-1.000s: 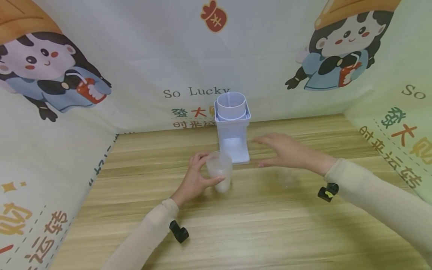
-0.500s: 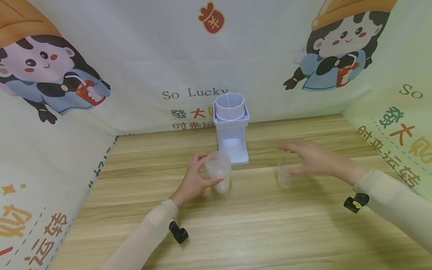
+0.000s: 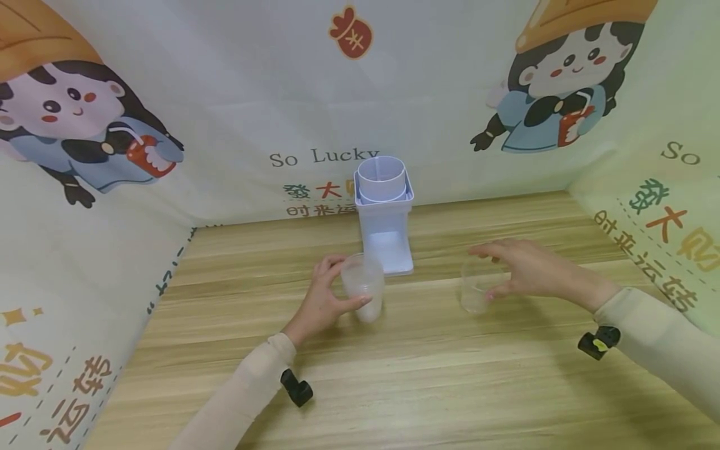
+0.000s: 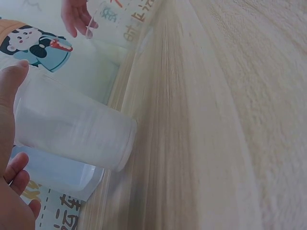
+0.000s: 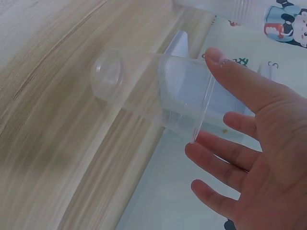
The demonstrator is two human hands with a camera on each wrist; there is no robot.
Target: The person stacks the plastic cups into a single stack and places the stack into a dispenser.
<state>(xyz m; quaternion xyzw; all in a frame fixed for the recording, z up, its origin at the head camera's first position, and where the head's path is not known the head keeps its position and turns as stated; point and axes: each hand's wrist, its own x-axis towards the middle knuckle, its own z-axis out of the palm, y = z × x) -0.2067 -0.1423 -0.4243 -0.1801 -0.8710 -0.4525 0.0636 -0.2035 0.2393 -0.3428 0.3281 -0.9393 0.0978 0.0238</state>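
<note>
My left hand [image 3: 323, 304] grips a nested stack of translucent plastic cups [image 3: 364, 275], thumb on the near side and fingers on the far side. The stack [image 4: 76, 127] looks milky and tapers toward the table in the left wrist view. Farther right, a single clear plastic cup [image 3: 472, 297] stands upright on the table. My right hand [image 3: 531, 272] reaches it from the right. In the right wrist view, the thumb and a finger of this hand [image 5: 268, 139] pinch the rim of the cup [image 5: 139, 86] from opposite sides, the other fingers spread.
Behind the stack stands a pale lavender plastic stand [image 3: 385, 231] with a round tube [image 3: 382, 181] on top and an open front. The wood-grain table [image 3: 394, 375] meets a printed cloth backdrop [image 3: 439, 119] at the back and both sides.
My right hand has moved right from beside the lavender stand to the clear cup and closed in on its rim. The left hand and its stack stay about where they were.
</note>
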